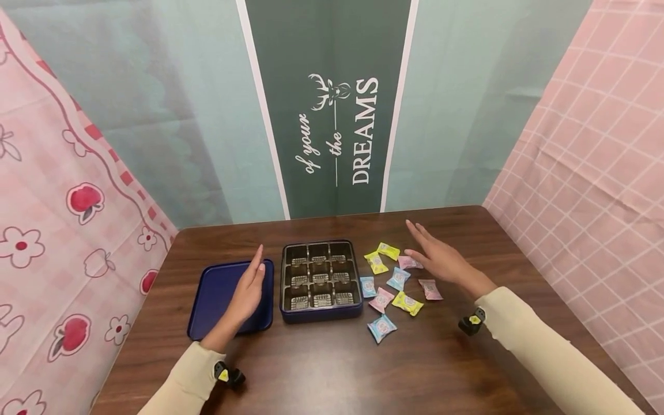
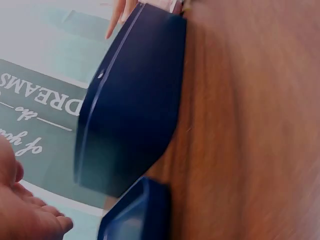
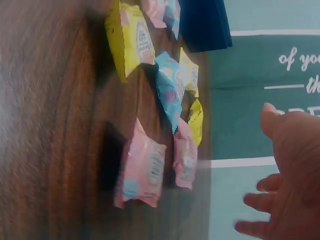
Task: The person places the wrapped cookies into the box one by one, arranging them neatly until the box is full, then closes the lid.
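Observation:
My left hand (image 1: 247, 294) is held over the dark blue lid (image 1: 212, 300), fingers straight and holding nothing. To its right stands a blue square tin (image 1: 321, 314) with a black divided tray whose compartments hold nothing. In the left wrist view the tin's side (image 2: 135, 95) rises beside the lid's rim (image 2: 157, 205). My right hand (image 1: 441, 259) hovers by several wrapped candies in yellow, pink and blue, its fingers extended. A pink candy (image 1: 430, 290) lies just below that hand, and another pink candy (image 3: 186, 155) shows beside a yellow one (image 3: 196, 122) in the right wrist view.
The brown wooden table (image 1: 332, 369) carries everything. A blue candy (image 1: 381, 328) lies nearest its front edge, and another blue candy (image 1: 368, 286) sits against the tin's right side. Printed cloths hang behind and at both sides, pink apple cloth (image 1: 72, 276) on the left.

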Tool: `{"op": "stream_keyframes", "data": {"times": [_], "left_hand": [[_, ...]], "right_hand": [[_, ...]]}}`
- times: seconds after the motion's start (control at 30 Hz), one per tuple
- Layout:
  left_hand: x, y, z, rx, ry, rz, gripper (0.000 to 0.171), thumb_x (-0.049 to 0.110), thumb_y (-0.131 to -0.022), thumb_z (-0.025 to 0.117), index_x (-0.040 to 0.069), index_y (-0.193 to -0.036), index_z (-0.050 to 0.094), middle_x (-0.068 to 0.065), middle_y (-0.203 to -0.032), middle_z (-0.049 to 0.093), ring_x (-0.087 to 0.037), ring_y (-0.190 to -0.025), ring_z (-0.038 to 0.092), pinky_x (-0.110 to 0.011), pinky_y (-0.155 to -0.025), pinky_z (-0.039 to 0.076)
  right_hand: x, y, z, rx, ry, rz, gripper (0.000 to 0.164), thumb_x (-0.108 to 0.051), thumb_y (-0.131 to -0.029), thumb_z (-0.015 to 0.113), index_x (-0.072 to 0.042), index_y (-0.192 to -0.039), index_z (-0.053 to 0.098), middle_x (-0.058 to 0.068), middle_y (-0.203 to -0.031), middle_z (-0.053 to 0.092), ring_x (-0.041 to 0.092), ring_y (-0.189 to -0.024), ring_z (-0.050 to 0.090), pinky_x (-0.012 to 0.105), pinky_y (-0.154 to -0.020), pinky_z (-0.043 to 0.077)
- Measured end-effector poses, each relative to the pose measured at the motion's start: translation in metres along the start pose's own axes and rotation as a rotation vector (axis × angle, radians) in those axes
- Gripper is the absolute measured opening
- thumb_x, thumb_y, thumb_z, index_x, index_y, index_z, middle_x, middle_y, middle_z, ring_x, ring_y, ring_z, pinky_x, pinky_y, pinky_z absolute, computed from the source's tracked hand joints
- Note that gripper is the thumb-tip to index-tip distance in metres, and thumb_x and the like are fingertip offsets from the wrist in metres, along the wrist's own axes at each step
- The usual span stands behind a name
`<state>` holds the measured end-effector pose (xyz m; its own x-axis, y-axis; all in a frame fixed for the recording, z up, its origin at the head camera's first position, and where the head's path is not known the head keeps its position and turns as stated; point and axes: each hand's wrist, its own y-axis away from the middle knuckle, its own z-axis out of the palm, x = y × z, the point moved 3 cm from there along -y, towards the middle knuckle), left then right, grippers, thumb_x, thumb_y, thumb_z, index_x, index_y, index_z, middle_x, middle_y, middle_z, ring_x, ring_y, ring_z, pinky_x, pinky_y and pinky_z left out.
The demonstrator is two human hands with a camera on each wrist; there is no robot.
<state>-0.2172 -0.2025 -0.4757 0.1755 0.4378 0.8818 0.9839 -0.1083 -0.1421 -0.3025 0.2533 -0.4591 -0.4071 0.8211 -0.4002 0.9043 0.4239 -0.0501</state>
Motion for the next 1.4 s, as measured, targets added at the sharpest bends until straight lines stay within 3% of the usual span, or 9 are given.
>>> {"op": "stream_keyframes", "data": {"times": [0.1,0.2,0.37,0.5,1.03,1.4], "left_hand": [[-0.001,0.002,0.007,0.027,0.071,-0.005,0.055,0.024,-0.114,0.027,0.008,-0.164,0.009,-0.020,-0.167,0.014,-0.036,-0.154,0.013,-0.056,-0.121,0.014],[-0.003,0.004,0.013,0.032,0.101,-0.017,0.054,0.021,-0.114,0.027,0.006,-0.163,0.010,-0.019,-0.168,0.014,-0.035,-0.154,0.012,-0.054,-0.121,0.013],[-0.005,0.007,0.023,0.018,0.065,-0.033,0.054,0.018,-0.114,0.028,0.004,-0.163,0.011,-0.017,-0.168,0.013,-0.034,-0.154,0.011,-0.054,-0.122,0.011],[-0.007,0.010,0.031,0.016,0.041,-0.028,0.053,0.016,-0.113,0.029,-0.005,-0.160,0.014,-0.021,-0.167,0.013,-0.038,-0.153,0.011,-0.056,-0.121,0.011],[-0.007,0.012,0.041,0.021,0.106,-0.026,0.052,0.011,-0.112,0.031,-0.010,-0.157,0.015,-0.025,-0.165,0.014,-0.043,-0.152,0.011,-0.058,-0.120,0.011],[-0.008,0.012,0.047,0.001,0.113,-0.029,0.053,0.010,-0.111,0.036,-0.007,-0.159,0.017,-0.024,-0.166,0.014,-0.040,-0.153,0.009,-0.058,-0.120,0.011]], "right_hand": [[0.007,0.002,0.005,-0.027,-0.107,-0.005,0.082,-0.040,-0.105,0.056,-0.023,-0.166,0.004,0.020,-0.168,0.013,0.051,-0.146,0.027,0.070,-0.110,0.028],[0.013,0.002,0.010,-0.034,-0.139,-0.027,0.080,-0.030,-0.105,0.059,-0.016,-0.165,0.009,0.024,-0.165,0.021,0.049,-0.145,0.030,0.066,-0.112,0.028],[0.020,0.003,0.016,-0.018,-0.131,-0.027,0.071,-0.016,-0.101,0.065,0.000,-0.159,0.029,0.029,-0.155,0.038,0.048,-0.138,0.043,0.063,-0.109,0.036],[0.022,0.005,0.022,-0.015,-0.127,-0.012,0.062,-0.015,-0.097,0.069,0.005,-0.150,0.044,0.030,-0.149,0.047,0.048,-0.133,0.048,0.063,-0.105,0.039],[0.039,0.001,0.036,0.081,-0.061,-0.035,0.040,-0.012,-0.092,0.076,0.006,-0.126,0.068,0.027,-0.135,0.061,0.045,-0.118,0.062,0.061,-0.098,0.047],[0.040,0.001,0.037,0.101,-0.053,-0.025,0.040,-0.015,-0.095,0.073,0.005,-0.129,0.067,0.027,-0.135,0.061,0.039,-0.109,0.066,0.058,-0.095,0.050]]}}
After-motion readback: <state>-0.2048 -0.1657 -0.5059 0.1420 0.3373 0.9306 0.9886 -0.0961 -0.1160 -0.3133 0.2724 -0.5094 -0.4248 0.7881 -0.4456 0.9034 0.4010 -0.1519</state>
